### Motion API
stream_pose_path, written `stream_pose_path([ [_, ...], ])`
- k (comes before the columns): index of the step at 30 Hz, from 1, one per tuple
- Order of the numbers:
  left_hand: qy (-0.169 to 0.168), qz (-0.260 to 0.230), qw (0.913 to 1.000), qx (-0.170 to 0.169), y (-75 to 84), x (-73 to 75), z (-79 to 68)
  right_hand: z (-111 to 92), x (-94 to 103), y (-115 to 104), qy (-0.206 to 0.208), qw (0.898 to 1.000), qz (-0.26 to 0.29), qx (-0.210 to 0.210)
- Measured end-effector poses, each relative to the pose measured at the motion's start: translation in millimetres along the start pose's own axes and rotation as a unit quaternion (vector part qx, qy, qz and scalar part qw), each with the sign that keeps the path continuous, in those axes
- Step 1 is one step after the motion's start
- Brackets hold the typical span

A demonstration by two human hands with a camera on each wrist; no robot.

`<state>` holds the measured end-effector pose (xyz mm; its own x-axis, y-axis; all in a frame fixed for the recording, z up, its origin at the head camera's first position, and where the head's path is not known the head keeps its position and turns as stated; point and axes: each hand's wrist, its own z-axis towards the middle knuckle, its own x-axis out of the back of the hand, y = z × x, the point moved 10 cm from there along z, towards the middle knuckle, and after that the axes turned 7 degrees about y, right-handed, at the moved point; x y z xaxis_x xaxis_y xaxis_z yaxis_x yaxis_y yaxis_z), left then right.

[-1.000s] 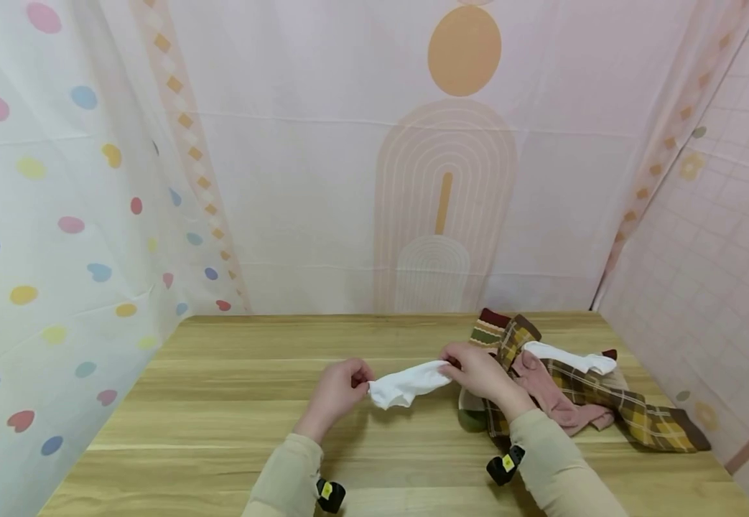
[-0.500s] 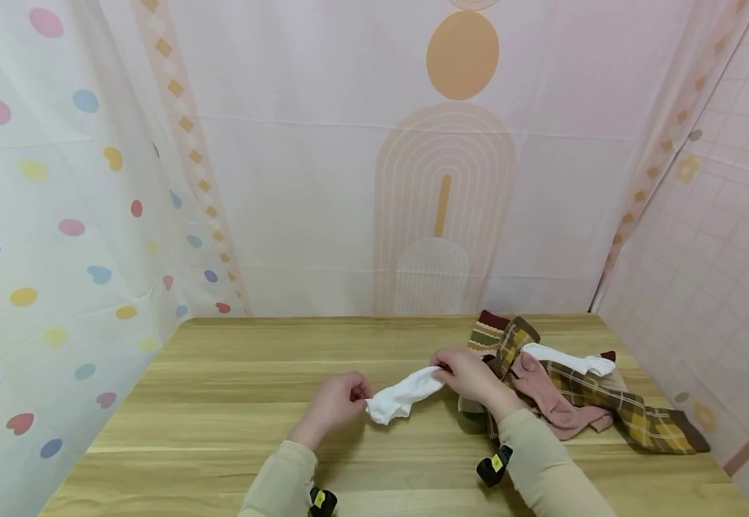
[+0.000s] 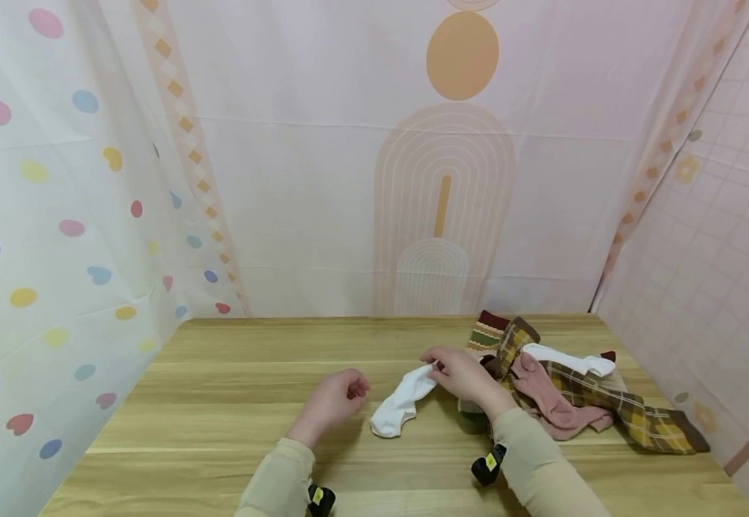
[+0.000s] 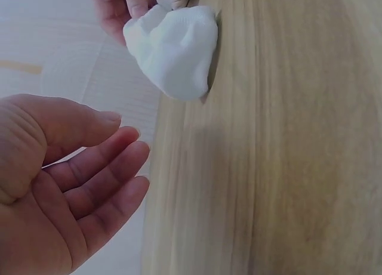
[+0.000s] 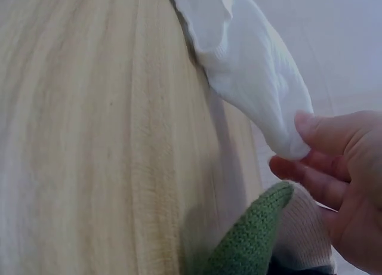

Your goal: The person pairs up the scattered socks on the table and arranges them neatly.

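A short white sock point(image 3: 403, 402) hangs at a slant over the wooden table, its upper end pinched between the thumb and fingers of my right hand point(image 3: 463, 375). In the right wrist view the thumb presses on the tip of the white sock point(image 5: 256, 72). My left hand point(image 3: 334, 403) is just left of the sock's lower end, apart from it. The left wrist view shows this hand point(image 4: 71, 167) with loosely bent fingers and nothing in them, the white sock point(image 4: 179, 54) beyond its fingertips.
A sock pile lies on the right of the table point(image 3: 232, 388): brown-yellow plaid socks point(image 3: 658, 424), a pink sock point(image 3: 549, 398), another white sock point(image 3: 568, 357) and a striped sock point(image 3: 487, 332). A green sock part point(image 5: 253, 233) sits under my right hand. Curtains surround the table.
My left hand has let go of the white sock, whose freed end has swung down. My right hand has shifted slightly left with the other end. The pile looks the same.
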<state>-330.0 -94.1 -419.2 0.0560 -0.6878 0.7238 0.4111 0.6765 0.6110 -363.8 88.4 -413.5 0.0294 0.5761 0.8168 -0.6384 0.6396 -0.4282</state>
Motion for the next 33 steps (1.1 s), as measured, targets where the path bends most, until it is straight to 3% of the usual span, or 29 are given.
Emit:
stream_pose_path([
  [7,0.005,0.007,0.9999,0.01,1.5,1.0,6.8,-3.9,7.5,-2.0,0.015,1.0,-0.003,-0.006],
  [13,-0.006,0.003,0.9997,0.025,8.7,-3.5,22.3,-9.2,20.1,-7.3,0.045,0.999,0.0,-0.01],
  [23,-0.018,0.018,0.9997,-0.002,35.9,-17.7,50.0,-23.0,39.3,-13.5,0.094,0.995,-0.013,0.006],
  [33,-0.026,0.021,0.9993,-0.018,48.8,-36.0,61.5,-34.4,49.6,-21.4,0.124,0.991,-0.019,0.042],
])
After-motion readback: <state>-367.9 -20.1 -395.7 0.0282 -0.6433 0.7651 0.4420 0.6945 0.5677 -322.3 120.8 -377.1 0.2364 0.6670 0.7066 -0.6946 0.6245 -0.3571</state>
